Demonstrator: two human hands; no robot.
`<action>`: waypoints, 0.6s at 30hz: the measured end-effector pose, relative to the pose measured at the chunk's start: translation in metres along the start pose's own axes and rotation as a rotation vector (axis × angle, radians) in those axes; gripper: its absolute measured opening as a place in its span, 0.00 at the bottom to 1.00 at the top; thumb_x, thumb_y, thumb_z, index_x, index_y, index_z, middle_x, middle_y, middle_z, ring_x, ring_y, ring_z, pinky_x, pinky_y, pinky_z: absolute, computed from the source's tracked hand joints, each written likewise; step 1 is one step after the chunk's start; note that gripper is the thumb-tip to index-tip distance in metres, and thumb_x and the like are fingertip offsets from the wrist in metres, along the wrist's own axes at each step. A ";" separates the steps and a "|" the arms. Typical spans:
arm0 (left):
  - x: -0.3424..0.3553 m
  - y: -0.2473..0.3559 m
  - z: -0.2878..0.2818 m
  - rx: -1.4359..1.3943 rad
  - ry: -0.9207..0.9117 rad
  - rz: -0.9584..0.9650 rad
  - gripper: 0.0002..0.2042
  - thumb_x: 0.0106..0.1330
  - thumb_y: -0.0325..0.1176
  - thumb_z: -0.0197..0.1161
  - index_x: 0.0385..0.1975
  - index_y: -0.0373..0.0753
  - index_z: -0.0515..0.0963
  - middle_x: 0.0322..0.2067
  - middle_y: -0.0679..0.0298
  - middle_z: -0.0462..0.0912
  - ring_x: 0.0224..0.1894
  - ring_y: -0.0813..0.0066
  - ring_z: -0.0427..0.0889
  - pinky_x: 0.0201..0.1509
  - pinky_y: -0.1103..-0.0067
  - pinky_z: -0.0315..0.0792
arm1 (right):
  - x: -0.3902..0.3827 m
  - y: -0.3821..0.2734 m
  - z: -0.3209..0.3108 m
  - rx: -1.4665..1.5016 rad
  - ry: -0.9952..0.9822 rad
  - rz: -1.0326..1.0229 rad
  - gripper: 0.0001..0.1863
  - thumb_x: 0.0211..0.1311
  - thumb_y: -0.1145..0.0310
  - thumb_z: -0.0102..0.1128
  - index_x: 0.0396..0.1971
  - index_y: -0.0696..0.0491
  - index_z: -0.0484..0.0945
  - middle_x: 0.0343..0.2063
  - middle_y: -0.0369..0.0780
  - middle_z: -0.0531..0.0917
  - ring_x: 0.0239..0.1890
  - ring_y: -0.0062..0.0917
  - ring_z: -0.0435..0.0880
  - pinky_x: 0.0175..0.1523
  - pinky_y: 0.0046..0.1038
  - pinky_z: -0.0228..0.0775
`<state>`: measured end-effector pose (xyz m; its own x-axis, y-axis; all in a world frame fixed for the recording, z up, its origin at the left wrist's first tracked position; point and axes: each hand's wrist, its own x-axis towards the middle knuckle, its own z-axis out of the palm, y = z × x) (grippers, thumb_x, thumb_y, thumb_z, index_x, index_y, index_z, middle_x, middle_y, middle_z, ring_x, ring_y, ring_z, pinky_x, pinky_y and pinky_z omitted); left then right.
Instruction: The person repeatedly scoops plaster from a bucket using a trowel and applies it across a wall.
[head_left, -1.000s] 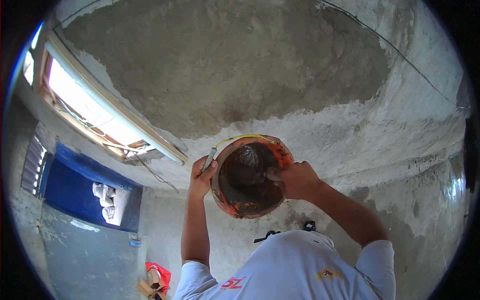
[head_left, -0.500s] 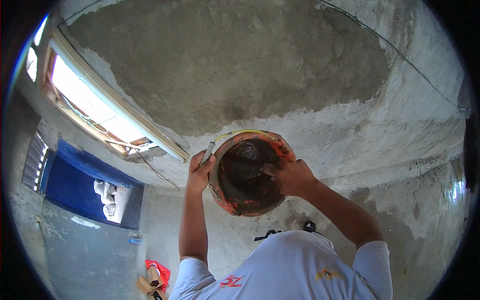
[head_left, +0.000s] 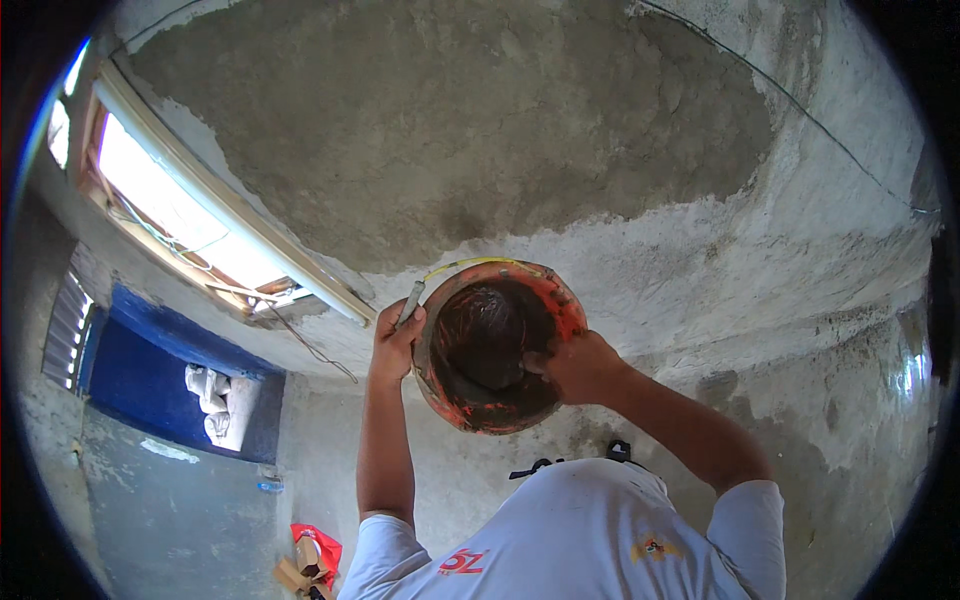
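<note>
An orange-red bucket (head_left: 570, 312), its inside coated with dark wet residue, is held up in front of me with its mouth facing me. My left hand (head_left: 397, 340) is closed at its left side, around the pale grip of the yellow wire handle (head_left: 468, 263) and against the rim. At the lower right rim is my right hand (head_left: 580, 368), closed, with its thumb reaching over into the mouth. Its other fingers are mostly hidden. A glossy dark patch shows at the bucket's bottom, too dim to make out.
Ahead stands a wall with a large patch of grey plaster (head_left: 460, 130). A bright window opening (head_left: 180, 200) with loose wires is at the left. Below it is a blue recess (head_left: 140, 360) with white sacks (head_left: 208, 395). A red bag and cardboard (head_left: 315, 555) lie at lower left.
The bucket has tilted and shifted slightly left. My right hand has slid a little lower along its right side, baring more of the orange rim. My left hand keeps its hold.
</note>
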<state>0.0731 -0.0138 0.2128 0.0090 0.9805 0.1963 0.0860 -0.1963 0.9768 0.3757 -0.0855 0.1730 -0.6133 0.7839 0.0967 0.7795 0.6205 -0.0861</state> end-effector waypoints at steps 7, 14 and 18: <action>0.001 -0.003 -0.004 0.018 -0.075 0.037 0.09 0.69 0.36 0.65 0.31 0.38 0.79 0.22 0.78 0.69 0.24 0.88 0.63 0.28 0.84 0.55 | 0.006 0.003 -0.001 0.153 0.138 0.115 0.29 0.53 0.61 0.66 0.58 0.37 0.77 0.34 0.41 0.83 0.33 0.38 0.87 0.38 0.41 0.81; 0.010 -0.009 -0.011 0.008 -0.087 0.014 0.09 0.69 0.37 0.66 0.32 0.37 0.79 0.22 0.79 0.69 0.23 0.88 0.63 0.27 0.84 0.55 | 0.002 0.004 0.005 0.056 -0.040 -0.013 0.29 0.52 0.61 0.67 0.58 0.40 0.77 0.33 0.41 0.85 0.35 0.36 0.89 0.38 0.40 0.80; 0.005 -0.005 -0.009 0.034 -0.064 -0.009 0.10 0.69 0.37 0.65 0.30 0.38 0.77 0.21 0.79 0.69 0.23 0.89 0.63 0.26 0.84 0.54 | -0.004 0.010 -0.013 0.096 0.017 0.186 0.29 0.51 0.62 0.68 0.57 0.44 0.76 0.30 0.41 0.85 0.35 0.36 0.89 0.38 0.41 0.80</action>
<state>0.0634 -0.0081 0.2100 0.0719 0.9810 0.1802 0.1206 -0.1879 0.9748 0.3874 -0.0826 0.1848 -0.4574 0.8850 0.0871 0.8627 0.4654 -0.1981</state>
